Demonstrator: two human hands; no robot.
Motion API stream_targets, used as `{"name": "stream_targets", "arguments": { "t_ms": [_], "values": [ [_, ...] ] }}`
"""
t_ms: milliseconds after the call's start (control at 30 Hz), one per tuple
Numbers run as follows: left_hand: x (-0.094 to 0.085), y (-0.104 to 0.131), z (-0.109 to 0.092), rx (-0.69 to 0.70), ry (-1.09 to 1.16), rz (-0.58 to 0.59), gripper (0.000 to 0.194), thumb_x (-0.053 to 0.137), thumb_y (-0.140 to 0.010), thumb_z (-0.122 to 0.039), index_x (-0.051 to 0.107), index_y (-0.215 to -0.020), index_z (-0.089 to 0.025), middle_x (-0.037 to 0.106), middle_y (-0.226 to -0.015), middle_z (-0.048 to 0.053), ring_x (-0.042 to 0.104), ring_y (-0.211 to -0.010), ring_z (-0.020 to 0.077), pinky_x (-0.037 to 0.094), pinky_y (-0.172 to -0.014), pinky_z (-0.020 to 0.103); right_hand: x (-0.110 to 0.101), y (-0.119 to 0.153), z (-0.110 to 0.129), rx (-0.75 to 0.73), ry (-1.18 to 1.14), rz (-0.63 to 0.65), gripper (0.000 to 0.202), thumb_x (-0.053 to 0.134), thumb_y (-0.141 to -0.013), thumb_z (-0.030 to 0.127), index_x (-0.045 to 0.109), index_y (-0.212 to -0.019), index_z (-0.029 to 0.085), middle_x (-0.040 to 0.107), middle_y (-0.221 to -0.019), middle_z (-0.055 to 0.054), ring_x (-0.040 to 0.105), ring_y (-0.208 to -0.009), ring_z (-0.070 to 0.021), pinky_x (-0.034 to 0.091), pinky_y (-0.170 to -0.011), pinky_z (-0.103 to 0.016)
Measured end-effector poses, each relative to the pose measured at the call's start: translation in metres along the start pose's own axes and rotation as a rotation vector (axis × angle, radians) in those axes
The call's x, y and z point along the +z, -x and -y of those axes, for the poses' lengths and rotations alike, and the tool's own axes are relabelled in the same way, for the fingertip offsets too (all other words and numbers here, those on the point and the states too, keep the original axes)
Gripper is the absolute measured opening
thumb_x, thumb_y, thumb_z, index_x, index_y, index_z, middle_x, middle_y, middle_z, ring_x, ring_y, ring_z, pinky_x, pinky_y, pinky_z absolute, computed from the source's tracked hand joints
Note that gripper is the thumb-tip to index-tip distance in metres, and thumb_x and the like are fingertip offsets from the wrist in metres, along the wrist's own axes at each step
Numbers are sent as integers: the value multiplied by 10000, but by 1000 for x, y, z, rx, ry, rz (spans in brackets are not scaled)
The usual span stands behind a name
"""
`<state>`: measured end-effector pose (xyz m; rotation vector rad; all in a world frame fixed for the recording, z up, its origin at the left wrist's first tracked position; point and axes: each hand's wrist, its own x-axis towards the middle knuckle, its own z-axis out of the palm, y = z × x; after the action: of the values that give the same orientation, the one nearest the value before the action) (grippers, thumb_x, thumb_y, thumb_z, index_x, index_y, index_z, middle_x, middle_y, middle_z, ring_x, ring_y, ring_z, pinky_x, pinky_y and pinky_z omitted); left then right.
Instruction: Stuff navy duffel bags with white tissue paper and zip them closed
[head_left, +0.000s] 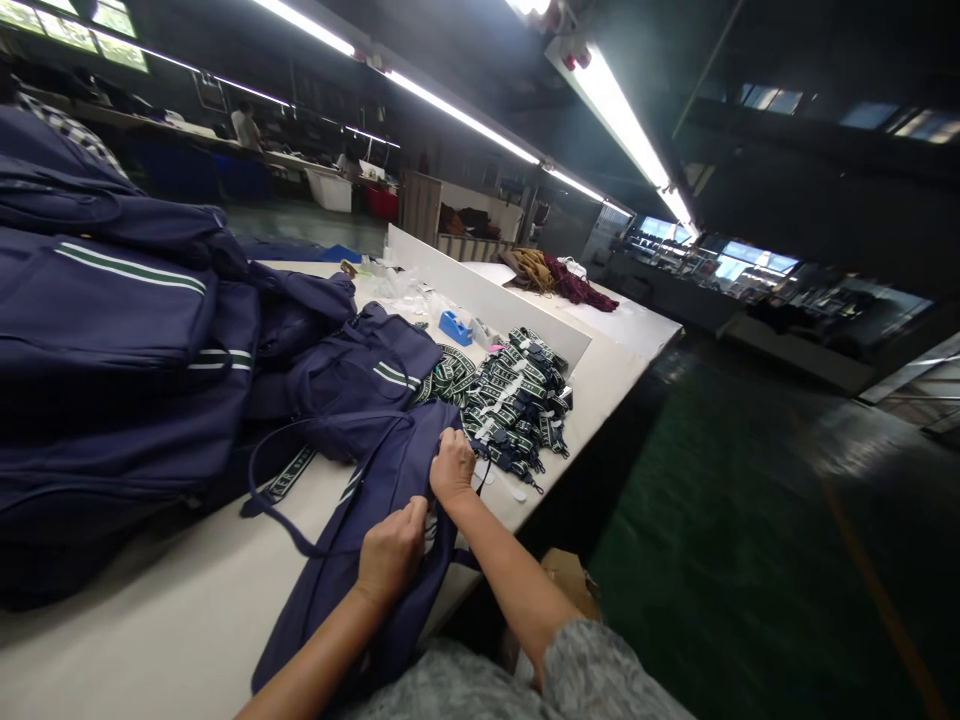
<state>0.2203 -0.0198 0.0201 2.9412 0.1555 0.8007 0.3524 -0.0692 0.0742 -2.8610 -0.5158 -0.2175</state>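
On table: two hands, one bag.

Dim hall, glaring ceiling tube lights, tilted wide-angle view, stretched blurry edges

Dim workshop, dark ceiling, long fluorescent tubes running diagonally overhead. Glossy green floor. Long white table with a white divider board down its middle. Windows high at far left, more windows at right. Benches along the back wall.
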Motion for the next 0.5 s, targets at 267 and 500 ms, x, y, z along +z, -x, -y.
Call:
{"name": "stream_targets", "arguments": {
  "t_ms": [267,500],
  "values": [
    [-1,-1,3,-60,14,-48,300,357,-957,-108,601,-802,-190,615,-624,35,588,-582,190,285,-539,330,-8,-5,10,-82,144,46,240,461,-884,31,671,-988,81,648,-1036,-192,657,-985,-248,490,-827,-311],
    [5,0,8,-124,92,-20,235,395,-944,-112,598,-849,-179,630,-654,34,602,-608,199,273,-521,316,-12,-2,30,-342,361,126,313,365,-951,41,649,-1080,27,617,-1105,-271,615,-1066,-274,463,-907,-400]
  ]
}}
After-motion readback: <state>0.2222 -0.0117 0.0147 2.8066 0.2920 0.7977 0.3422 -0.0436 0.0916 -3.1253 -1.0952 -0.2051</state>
